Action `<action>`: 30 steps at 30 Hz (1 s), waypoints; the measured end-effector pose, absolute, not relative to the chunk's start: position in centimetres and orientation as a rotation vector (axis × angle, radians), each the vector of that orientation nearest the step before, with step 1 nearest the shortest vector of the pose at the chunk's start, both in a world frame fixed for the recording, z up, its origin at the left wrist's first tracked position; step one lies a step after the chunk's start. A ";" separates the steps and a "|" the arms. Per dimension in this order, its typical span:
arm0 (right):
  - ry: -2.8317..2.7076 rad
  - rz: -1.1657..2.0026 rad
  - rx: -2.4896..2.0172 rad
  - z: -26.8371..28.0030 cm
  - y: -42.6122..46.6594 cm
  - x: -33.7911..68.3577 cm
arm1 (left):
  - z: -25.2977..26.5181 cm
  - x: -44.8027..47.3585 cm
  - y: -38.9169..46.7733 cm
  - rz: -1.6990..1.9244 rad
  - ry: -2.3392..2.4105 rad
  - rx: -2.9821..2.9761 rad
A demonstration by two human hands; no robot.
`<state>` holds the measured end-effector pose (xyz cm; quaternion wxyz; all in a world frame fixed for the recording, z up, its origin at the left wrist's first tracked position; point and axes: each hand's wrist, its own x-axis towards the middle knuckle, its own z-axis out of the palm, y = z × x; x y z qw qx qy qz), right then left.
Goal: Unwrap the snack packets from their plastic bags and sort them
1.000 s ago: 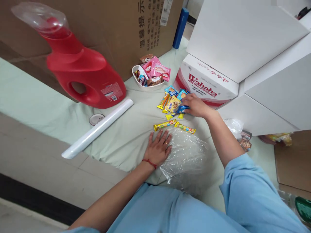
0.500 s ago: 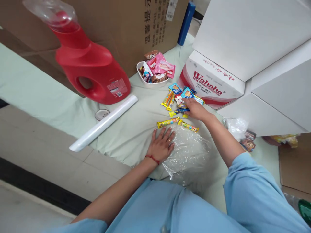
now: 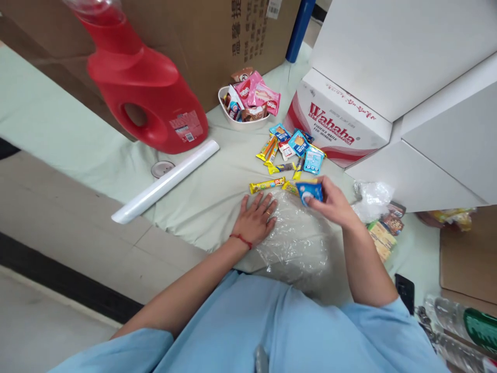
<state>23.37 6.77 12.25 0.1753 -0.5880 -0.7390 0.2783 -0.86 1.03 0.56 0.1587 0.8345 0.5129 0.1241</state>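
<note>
My right hand [image 3: 332, 202] pinches a small blue snack packet [image 3: 310, 192] above the cloth, partly covering a yellow-wrapped bar [image 3: 290, 187]. My left hand [image 3: 254, 220] lies flat with fingers spread, its edge touching a clear plastic bag [image 3: 297, 241]. Just beyond its fingertips is another yellow snack bar [image 3: 267, 185]. Farther off sits a loose pile of snacks, with a blue packet [image 3: 298, 143], a light blue packet [image 3: 313, 159] and orange-yellow sticks [image 3: 267, 150]. Behind them stands a white bowl [image 3: 248, 124] heaped with pink wafer packets [image 3: 266, 97] and brown ones.
A red detergent bottle [image 3: 155, 98] and a white roll [image 3: 166, 181] are at left. A brown carton [image 3: 186, 46] stands behind. At right are a Wahaha box [image 3: 337, 119], crumpled plastic [image 3: 373, 199], a black phone [image 3: 405, 292] and plastic bottles [image 3: 462, 321].
My right hand has lifted a blue packet out of the pile and drawn it back toward me. A light blue packet in the pile is now uncovered. My left hand stays flat.
</note>
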 end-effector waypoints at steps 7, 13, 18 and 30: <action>-2.382 0.384 -1.824 7.4 -2.7 20.7 | 0.1 -0.8 0.9 0.380 1.497 2.427; -2.345 0.552 -1.734 5.5 -4.9 20.0 | -0.1 -0.6 0.8 0.391 1.508 2.443; -2.313 0.638 -1.756 6.3 -4.1 21.3 | 0.0 -0.5 0.8 0.397 1.522 2.434; -2.470 0.598 -1.843 6.5 -4.3 20.8 | -0.1 -0.6 0.8 0.410 1.519 2.443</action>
